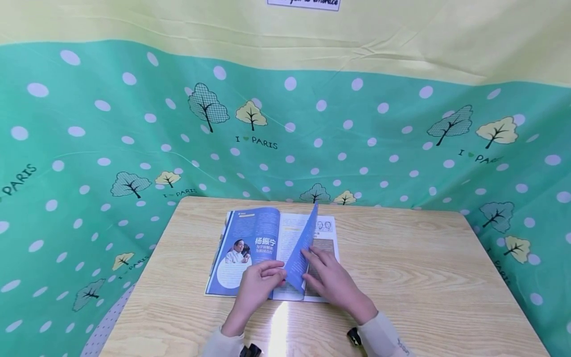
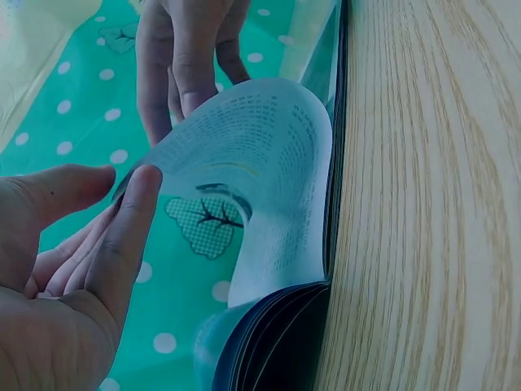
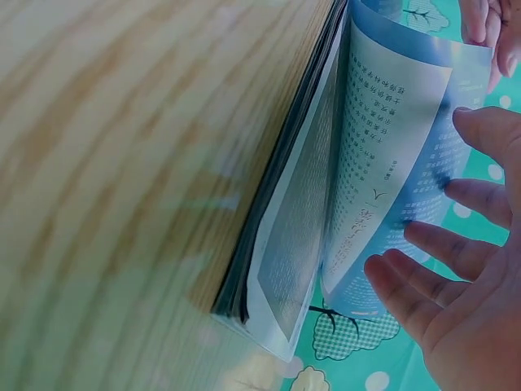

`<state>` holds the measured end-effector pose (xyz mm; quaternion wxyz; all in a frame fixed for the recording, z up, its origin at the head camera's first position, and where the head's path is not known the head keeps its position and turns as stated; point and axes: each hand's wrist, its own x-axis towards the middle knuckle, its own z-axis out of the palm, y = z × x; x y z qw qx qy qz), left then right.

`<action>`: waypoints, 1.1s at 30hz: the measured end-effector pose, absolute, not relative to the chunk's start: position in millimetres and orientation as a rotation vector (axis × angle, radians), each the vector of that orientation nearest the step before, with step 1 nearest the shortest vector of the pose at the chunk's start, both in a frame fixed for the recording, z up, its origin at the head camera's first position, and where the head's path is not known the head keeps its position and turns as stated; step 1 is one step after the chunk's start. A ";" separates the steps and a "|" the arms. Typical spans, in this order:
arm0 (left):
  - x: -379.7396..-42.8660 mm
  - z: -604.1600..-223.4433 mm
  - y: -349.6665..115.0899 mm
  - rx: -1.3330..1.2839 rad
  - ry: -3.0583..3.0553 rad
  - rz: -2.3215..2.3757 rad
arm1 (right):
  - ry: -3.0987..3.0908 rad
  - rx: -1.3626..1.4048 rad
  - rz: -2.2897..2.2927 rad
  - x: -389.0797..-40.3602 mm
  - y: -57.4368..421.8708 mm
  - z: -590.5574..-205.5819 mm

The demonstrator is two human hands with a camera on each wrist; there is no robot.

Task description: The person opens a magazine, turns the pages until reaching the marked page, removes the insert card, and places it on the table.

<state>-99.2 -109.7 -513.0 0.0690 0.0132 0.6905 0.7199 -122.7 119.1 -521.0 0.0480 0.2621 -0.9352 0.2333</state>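
Note:
An open magazine (image 1: 250,228) lies on the table, with a blue left page carrying a photo of a person. One page (image 1: 300,253) stands lifted and curled above its right half. My left hand (image 1: 260,282) pinches the near edge of that page between thumb and fingers, which the left wrist view shows closely. On the other side, my right hand (image 1: 332,277) has its fingers spread and fairly straight. In the right wrist view its fingertips (image 3: 419,232) are at the blue face of the lifted page; whether all of them touch it I cannot tell.
The wooden table (image 1: 410,267) extends to the right and left of the magazine. A green and yellow curtain (image 1: 339,124) with dots and trees hangs behind the table's far edge and along both sides.

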 end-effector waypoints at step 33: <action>-81.3 -509.2 -222.5 -0.544 2.418 1.989 | -3.138 0.859 0.459 -113.6 148.3 -530.4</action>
